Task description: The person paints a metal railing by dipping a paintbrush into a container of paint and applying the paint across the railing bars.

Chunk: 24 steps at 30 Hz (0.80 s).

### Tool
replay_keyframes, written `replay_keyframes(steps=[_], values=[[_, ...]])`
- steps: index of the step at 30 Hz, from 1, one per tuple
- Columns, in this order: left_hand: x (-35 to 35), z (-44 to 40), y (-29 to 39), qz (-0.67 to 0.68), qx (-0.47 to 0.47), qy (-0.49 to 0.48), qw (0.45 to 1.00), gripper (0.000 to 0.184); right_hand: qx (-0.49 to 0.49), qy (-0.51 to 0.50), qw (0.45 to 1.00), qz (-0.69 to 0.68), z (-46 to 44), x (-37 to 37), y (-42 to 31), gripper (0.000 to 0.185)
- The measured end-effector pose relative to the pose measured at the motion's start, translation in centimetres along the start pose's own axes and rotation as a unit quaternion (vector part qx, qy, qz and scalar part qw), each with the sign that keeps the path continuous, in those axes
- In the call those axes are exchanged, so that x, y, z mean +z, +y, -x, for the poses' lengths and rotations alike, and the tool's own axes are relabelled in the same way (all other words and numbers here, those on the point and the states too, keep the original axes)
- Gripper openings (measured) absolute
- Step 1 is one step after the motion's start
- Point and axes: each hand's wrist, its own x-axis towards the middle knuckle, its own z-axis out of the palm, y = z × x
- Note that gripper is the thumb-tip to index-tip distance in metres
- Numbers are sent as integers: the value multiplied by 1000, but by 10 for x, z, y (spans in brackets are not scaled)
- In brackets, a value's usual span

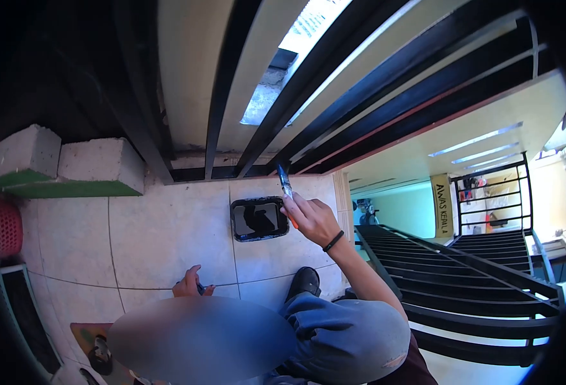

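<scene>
My right hand [312, 219] is closed round a paintbrush [285, 181] with an orange handle end. The dark bristles touch the foot of the black metal railing [257, 170], near the floor. Just left of that hand, a black tray [258, 219] holding dark paint stands on the white tiles. Lower down, my left hand [193, 282] is near the floor, its fingers curled round a small dark object that I cannot make out. A blurred oval hides the area below it.
Concrete blocks [100, 163] with green lower sides lie at the left, above a red basket [6, 229]. A black shoe [304, 283] and a bent knee in blue trousers are near the bottom. Black stair railings [462, 282] fill the right side.
</scene>
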Motion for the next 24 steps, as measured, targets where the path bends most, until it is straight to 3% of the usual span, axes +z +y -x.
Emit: replay_keyframes(steps=[9, 16, 24], values=[[-1, -1, 6, -10, -17, -2, 1000, 67, 13, 22, 999, -32, 21, 33, 3, 36], [-2, -3, 18, -23, -49, -12, 998, 69, 89, 21, 990, -112, 47, 18, -3, 32], [1, -3, 19, -33, -61, -11, 998, 64, 53, 52, 990, -121, 24, 27, 33, 32]])
